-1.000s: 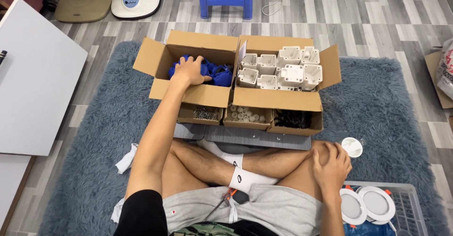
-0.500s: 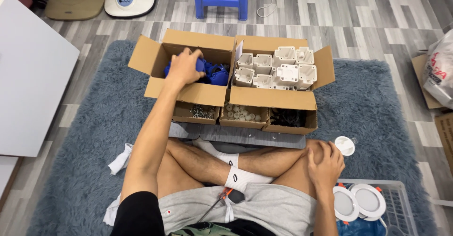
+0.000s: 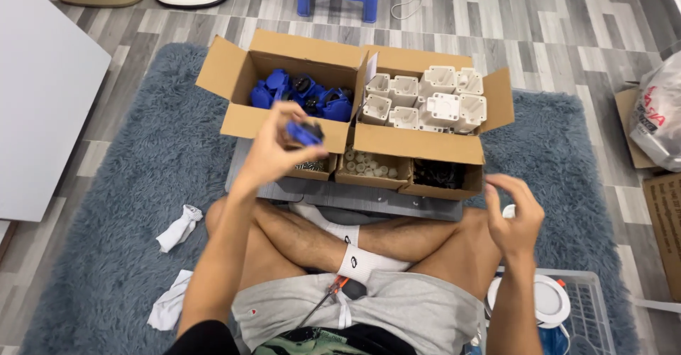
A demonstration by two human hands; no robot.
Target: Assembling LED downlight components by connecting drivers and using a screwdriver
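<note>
My left hand is raised in front of the cardboard boxes and grips a small blue plastic part. Behind it, the left box holds several more blue parts. The right box is full of white square plastic housings. My right hand hovers above my right knee with its fingers curled and apart, holding nothing that I can see. A small white piece shows partly behind that hand.
Three small trays of screws, white pegs and black bits sit in front of the boxes on a grey board. A screwdriver lies on my lap. White round lamps in a wire basket at right. Crumpled cloths on the rug, a white panel at left.
My left hand has come out of the left box toward me, now holding a blue part. My right hand has lifted off my knee and opened its fingers.
</note>
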